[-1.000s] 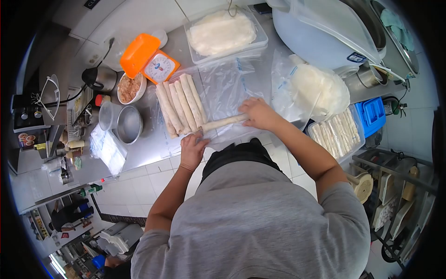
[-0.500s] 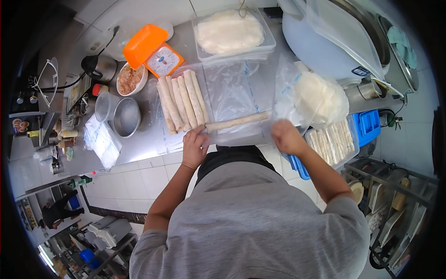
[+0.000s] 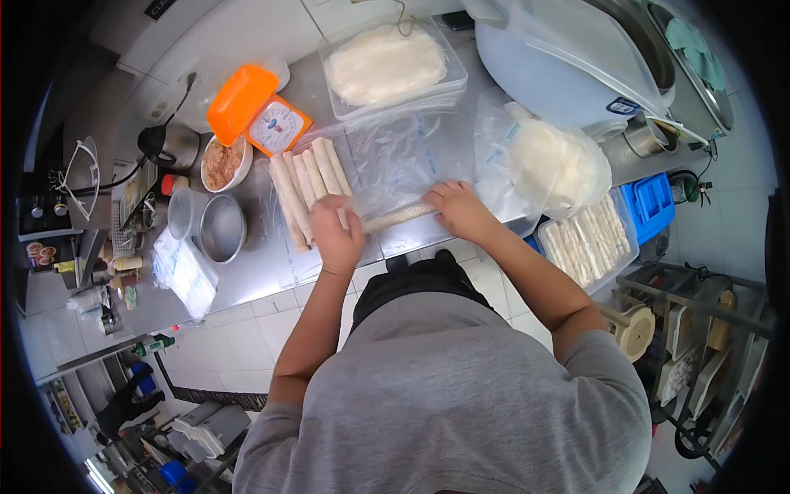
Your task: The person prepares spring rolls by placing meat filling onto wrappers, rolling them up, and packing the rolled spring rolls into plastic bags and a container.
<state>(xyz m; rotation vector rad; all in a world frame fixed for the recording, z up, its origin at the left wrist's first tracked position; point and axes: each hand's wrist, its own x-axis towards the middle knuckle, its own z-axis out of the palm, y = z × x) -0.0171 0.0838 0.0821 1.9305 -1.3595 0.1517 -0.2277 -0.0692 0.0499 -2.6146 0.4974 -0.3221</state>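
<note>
A long pale roll (image 3: 398, 217) lies crosswise on a clear plastic sheet (image 3: 395, 165) near the counter's front edge. My right hand (image 3: 461, 211) rests over the roll's right end, fingers curved down on it. At its left end, my left hand (image 3: 336, 234) is raised slightly over the lower ends of several rolls (image 3: 311, 181) laid side by side; its fingers are blurred, and what they hold, if anything, cannot be made out. A plastic bag of pale wrappers (image 3: 559, 165) sits to the right of the sheet.
Behind are an orange scale (image 3: 278, 125) and a tray of white sheets (image 3: 337, 97). Leftward stand a bowl of filling (image 3: 224, 163) and a metal bowl (image 3: 222, 227). A container of rolls (image 3: 586, 240) and blue lid (image 3: 650, 207) are at right. A person (image 3: 123, 403) is far off.
My right hand came back from beyond the roll's right end onto the roll. My left hand lifted from the roll's left end and moved up over the row of rolls.
</note>
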